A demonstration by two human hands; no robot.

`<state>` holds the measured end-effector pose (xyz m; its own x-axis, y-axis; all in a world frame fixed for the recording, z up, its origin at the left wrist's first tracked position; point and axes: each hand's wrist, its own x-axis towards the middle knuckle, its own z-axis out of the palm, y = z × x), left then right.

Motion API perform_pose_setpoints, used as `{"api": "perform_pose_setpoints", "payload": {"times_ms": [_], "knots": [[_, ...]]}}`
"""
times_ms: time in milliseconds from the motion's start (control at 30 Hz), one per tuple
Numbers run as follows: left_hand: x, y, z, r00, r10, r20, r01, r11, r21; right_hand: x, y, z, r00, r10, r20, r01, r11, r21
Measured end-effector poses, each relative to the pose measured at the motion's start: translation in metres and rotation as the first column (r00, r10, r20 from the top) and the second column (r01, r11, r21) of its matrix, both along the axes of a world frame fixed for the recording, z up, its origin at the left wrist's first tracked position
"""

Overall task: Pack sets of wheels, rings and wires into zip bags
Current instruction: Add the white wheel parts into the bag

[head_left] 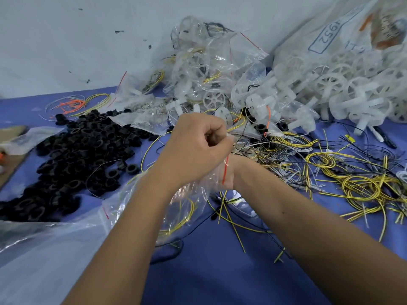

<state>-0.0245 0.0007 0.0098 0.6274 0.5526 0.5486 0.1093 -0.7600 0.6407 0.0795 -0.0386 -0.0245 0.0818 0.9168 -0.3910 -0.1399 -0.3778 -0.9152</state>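
Note:
My left hand (198, 146) is curled into a fist over the middle of the blue table (220, 271) and pinches the top edge of a clear zip bag (187, 203) with a red seal strip. The bag hangs below it with yellow wire inside. My right hand (230, 176) lies behind the left hand and the bag; only its heel and wrist show, and its fingers are hidden. Black rings (77, 150) are heaped on the left. White wheels (330, 91) are heaped at the back right. Loose yellow, black and white wires (352, 179) sprawl on the right.
Filled zip bags (204, 69) are stacked against the wall at the back centre. A large printed sack (330, 29) lies behind the wheels. Empty clear bags (44, 249) cover the near left. Orange and yellow wires (74, 104) lie at the back left beside a piece of cardboard (11, 164).

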Motion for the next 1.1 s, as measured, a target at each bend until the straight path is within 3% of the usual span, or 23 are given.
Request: {"api": "perform_pose_setpoints", "payload": {"times_ms": [100, 167, 233, 333, 433, 500, 567, 667, 767, 833, 900, 1000, 1100], "knots": [[0.000, 0.011, -0.018, 0.992, 0.119, -0.040, -0.118, 0.993, 0.029, -0.018, 0.000, -0.002, 0.997, -0.048, -0.069, 0.054, 0.994, 0.095], [0.002, 0.012, -0.032, 0.980, 0.201, -0.004, -0.201, 0.979, 0.027, -0.021, 0.002, -0.003, 0.952, -0.109, -0.284, 0.159, 0.974, 0.158], [0.004, 0.010, -0.042, 0.958, 0.275, 0.086, -0.277, 0.961, 0.008, -0.017, 0.004, -0.004, 0.928, -0.070, -0.367, 0.151, 0.968, 0.198], [0.007, 0.006, -0.048, 0.895, 0.409, 0.178, -0.410, 0.911, -0.032, -0.004, 0.003, -0.002, 0.979, -0.067, -0.193, 0.107, 0.974, 0.202], [0.009, 0.007, -0.059, 0.854, 0.520, 0.032, -0.521, 0.849, 0.086, 0.007, -0.002, -0.005, 0.995, -0.054, -0.078, 0.075, 0.950, 0.302], [0.011, 0.007, -0.070, 0.854, 0.502, -0.135, -0.490, 0.865, 0.110, 0.018, -0.008, -0.006, 0.989, -0.058, 0.139, 0.004, 0.932, 0.362], [0.011, 0.008, -0.082, 0.841, 0.449, -0.301, -0.446, 0.891, 0.084, 0.032, -0.015, -0.006, 0.911, -0.160, 0.380, 0.012, 0.932, 0.363], [0.012, 0.010, -0.097, 0.726, 0.413, -0.550, -0.431, 0.896, 0.103, 0.060, -0.025, -0.007, 0.849, -0.352, 0.395, 0.214, 0.911, 0.353], [0.011, 0.011, -0.102, 0.633, 0.397, -0.665, -0.418, 0.898, 0.138, 0.092, -0.037, -0.005, 0.587, -0.558, 0.587, 0.313, 0.825, 0.471], [0.012, 0.010, -0.104, 0.580, 0.402, -0.708, -0.420, 0.893, 0.163, 0.113, -0.047, -0.007, 0.386, -0.570, 0.725, 0.289, 0.821, 0.492], [0.013, 0.011, -0.104, 0.551, 0.411, -0.727, -0.436, 0.884, 0.169, 0.127, -0.058, -0.012, 0.286, -0.535, 0.795, 0.262, 0.841, 0.473], [0.015, 0.008, -0.099, 0.563, 0.416, -0.715, -0.466, 0.873, 0.141, 0.137, -0.068, -0.018, 0.261, -0.450, 0.854, 0.215, 0.890, 0.403], [0.016, 0.004, -0.091, 0.729, 0.454, -0.513, -0.503, 0.863, 0.048, 0.140, -0.071, -0.021, 0.211, -0.339, 0.917, 0.186, 0.935, 0.303]]}}
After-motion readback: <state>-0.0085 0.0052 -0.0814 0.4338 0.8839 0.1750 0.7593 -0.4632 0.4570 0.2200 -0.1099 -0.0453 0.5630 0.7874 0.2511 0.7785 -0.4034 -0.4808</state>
